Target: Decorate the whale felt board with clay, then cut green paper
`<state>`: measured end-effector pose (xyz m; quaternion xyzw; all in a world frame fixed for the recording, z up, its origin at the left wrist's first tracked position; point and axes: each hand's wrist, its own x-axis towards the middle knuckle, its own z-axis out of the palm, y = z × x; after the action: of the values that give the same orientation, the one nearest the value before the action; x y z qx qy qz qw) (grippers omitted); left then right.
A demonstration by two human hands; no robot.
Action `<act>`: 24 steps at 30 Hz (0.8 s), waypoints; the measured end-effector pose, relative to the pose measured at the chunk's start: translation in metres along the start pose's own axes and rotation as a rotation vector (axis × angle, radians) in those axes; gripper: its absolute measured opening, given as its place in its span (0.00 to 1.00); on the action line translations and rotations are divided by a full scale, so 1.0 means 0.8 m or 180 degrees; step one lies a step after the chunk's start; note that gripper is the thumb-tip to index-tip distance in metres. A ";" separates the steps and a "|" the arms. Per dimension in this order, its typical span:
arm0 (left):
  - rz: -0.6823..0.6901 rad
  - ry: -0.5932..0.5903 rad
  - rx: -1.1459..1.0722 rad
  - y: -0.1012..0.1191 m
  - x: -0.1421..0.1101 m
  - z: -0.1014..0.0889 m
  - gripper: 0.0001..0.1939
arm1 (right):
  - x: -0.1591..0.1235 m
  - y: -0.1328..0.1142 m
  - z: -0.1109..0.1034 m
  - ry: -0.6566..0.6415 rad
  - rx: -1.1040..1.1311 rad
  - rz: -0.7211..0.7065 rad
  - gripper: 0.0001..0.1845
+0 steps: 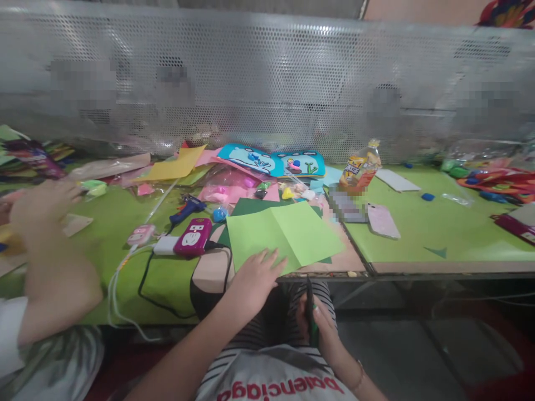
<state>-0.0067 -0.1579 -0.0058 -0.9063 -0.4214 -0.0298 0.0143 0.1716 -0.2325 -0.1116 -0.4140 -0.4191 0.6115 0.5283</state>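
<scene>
A green-covered table (418, 223) is backed by a perforated metal screen (251, 72) across the whole width, and the tabletop is split by a seam right of centre. At the far left, part of the surface is covered by another person's forearm (45, 239). Next, a yellow paper (179, 164) is propped against the clutter; below it, a blue glue gun (186, 211) is laid behind a purple power socket (193, 238), from which a black cable is trailed over the near edge. A blue picture sheet (271, 161) is set at the back, followed by a snack bag (357, 172) and a pinkish phone (382, 220); the right end is taken up by a colourful pile (501, 186). In the middle, a creased light green paper (261, 234) is spread over a dark green sheet (251, 206). Its near edge is touched by the left hand (259, 278), which is held open, fingers spread. To the right, below the table edge and apart from the paper, a dark tool (310, 303) is gripped upright in the right hand (328, 331); its exact kind cannot be told.
</scene>
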 end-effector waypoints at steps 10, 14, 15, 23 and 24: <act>0.0085 -0.0171 -0.0283 -0.009 -0.019 -0.020 0.26 | -0.001 0.014 -0.008 -0.0055 -0.1259 -0.0451 0.27; 0.0097 0.0047 -0.0188 0.007 -0.005 -0.008 0.30 | 0.011 0.019 -0.004 -0.0257 -0.1188 -0.0605 0.24; 0.0131 0.0077 -0.0095 0.008 -0.002 -0.005 0.29 | 0.014 0.021 -0.003 -0.0312 -0.1144 -0.0674 0.23; 0.0217 0.0155 0.0282 0.006 0.001 0.011 0.26 | 0.032 0.044 -0.010 -0.0214 -0.1306 -0.0992 0.23; 0.0212 0.0151 0.0288 0.006 0.001 0.012 0.26 | 0.034 0.046 -0.011 -0.0174 -0.1322 -0.1030 0.23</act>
<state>-0.0021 -0.1603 -0.0152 -0.9172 -0.3915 -0.0316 0.0662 0.1664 -0.2081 -0.1507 -0.4245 -0.6104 0.4310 0.5114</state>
